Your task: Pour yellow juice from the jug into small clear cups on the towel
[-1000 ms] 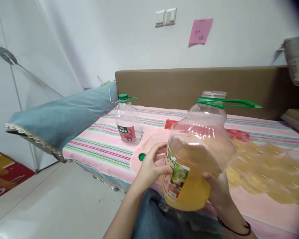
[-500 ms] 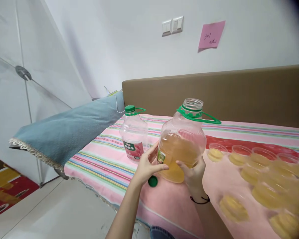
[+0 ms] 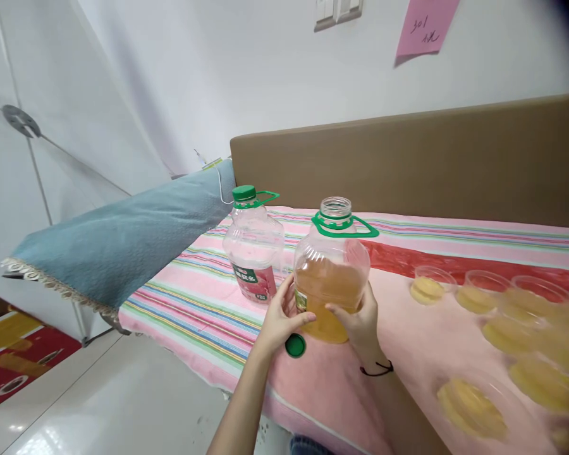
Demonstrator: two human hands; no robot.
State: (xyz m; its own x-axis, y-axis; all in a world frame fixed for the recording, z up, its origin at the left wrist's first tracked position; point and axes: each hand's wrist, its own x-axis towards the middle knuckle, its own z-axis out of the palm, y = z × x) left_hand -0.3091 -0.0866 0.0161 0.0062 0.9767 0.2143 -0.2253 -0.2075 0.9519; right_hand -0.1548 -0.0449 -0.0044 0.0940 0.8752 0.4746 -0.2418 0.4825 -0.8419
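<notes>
Between my two hands stands a big clear plastic bottle (image 3: 332, 278), uncapped, with a green carry ring at its neck and amber liquid filling roughly its lower half. My left hand (image 3: 282, 316) grips its left side by the small label, thumb across the front. My right hand (image 3: 363, 319) is wrapped round the lower right side. The bottle looks upright on the pink cloth. A green cap (image 3: 295, 345) lies just below my left hand. Behind that hand stands a second bottle (image 3: 253, 253), capped in green, with a pink label; it looks empty.
Several clear cups (image 3: 427, 287) of yellow liquid stand at the right, the nearest ones blurred. A red strip (image 3: 408, 258) runs behind them. The striped cloth (image 3: 194, 303) ends at a front edge above the floor. A blue covered armrest (image 3: 123, 234) and brown backrest (image 3: 384, 158) border it.
The held bottle has gone from tilted to upright and moved left, with both hands still on it. The view has shifted, with the wall items higher in the frame.
</notes>
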